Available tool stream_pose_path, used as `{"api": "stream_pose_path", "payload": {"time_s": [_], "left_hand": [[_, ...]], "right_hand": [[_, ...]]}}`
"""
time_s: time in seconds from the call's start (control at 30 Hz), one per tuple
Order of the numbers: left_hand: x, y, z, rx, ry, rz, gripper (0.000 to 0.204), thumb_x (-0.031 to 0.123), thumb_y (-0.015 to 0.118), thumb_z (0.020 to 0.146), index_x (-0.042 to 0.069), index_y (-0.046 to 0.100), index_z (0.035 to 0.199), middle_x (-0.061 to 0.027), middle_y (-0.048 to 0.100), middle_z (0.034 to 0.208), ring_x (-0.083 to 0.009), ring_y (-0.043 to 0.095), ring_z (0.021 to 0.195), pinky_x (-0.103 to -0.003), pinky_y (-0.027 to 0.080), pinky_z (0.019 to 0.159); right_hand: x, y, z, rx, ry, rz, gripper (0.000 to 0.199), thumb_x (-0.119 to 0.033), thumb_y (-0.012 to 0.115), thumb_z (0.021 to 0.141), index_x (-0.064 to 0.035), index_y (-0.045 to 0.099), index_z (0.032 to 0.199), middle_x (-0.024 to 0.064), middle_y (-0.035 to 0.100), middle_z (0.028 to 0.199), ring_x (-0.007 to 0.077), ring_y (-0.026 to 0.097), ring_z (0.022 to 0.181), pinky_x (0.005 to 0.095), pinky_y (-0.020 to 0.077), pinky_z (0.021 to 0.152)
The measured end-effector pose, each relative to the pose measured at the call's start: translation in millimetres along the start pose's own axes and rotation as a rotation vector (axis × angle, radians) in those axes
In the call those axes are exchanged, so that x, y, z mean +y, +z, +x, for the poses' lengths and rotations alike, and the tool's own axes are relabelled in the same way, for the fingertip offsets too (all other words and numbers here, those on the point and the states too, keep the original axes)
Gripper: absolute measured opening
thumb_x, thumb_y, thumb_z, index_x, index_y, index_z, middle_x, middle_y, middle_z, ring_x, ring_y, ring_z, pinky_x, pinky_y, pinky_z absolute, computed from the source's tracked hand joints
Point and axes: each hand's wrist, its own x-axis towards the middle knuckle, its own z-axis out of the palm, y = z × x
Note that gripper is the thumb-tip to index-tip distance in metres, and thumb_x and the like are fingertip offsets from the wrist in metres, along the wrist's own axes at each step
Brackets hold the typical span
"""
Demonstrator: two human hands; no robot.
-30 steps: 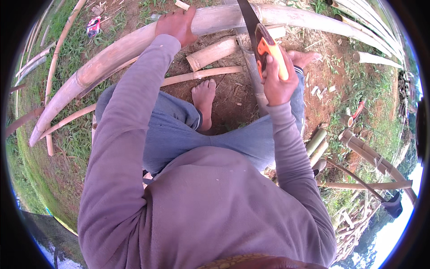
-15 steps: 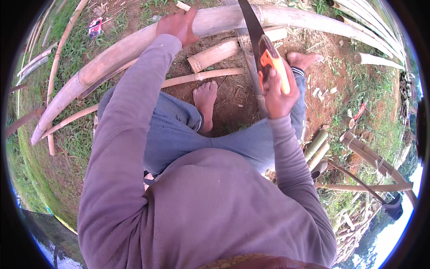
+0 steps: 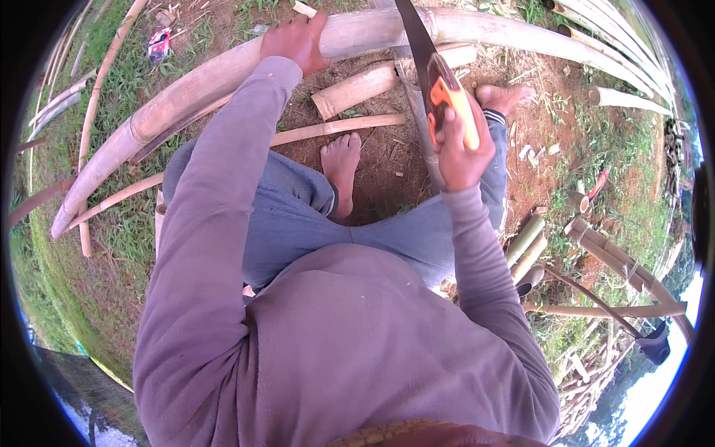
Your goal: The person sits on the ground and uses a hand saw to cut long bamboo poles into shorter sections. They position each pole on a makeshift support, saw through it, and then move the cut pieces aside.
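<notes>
A long, thick bamboo pole [image 3: 201, 88] lies across in front of me from left to right. My left hand [image 3: 296, 43] is wrapped over its top, gripping it left of the saw. My right hand [image 3: 466, 147] is closed round the orange and black handle of a hand saw [image 3: 418, 39]. The dark blade crosses the pole near a joint, pointing away from me; how deep its teeth sit I cannot tell. Beneath the pole lie a short bamboo piece [image 3: 356, 91] and a narrow support pole [image 3: 418, 119].
My bare feet stand on the soil close to the bamboo. A thin bamboo strip [image 3: 339, 129] passes before my left foot. More poles [image 3: 588, 30] lie at the far right, cut sections [image 3: 527, 242] beside my right leg. A red and white packet [image 3: 159, 46] lies in the grass.
My right hand and the saw have shifted very slightly, the hand drawn a little left. My left hand stays in place on the bamboo pole.
</notes>
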Motion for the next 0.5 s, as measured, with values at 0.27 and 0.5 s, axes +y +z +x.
{"api": "stream_pose_path", "payload": {"time_s": [0.27, 0.5], "left_hand": [[-15.4, -12.1, 6.3, -0.030, -0.018, -0.028, 0.079, 0.042, 0.089, 0.073, 0.022, 0.057, 0.143, -0.0124, 0.072, 0.125, -0.0366, 0.074, 0.112, -0.050, 0.060, 0.098], [-8.0, 4.5, 5.5, 0.014, -0.004, 0.002, 0.082, 0.042, 0.091, 0.072, 0.021, 0.056, 0.143, -0.0120, 0.073, 0.126, -0.0366, 0.074, 0.113, -0.051, 0.059, 0.099]], "right_hand": [[1.4, -10.3, -16.7, -0.009, -0.026, -0.100, 0.043, -0.015, 0.071, 0.104, 0.0060, 0.064, 0.140, 0.0145, 0.076, 0.119, 0.0109, 0.070, 0.084, 0.0246, 0.0567, 0.070], [10.5, -16.0, -20.6, -0.004, 0.076, 0.032, 0.043, -0.014, 0.068, 0.106, 0.0059, 0.062, 0.143, 0.0142, 0.076, 0.116, 0.0100, 0.069, 0.079, 0.0215, 0.0549, 0.064]]}}
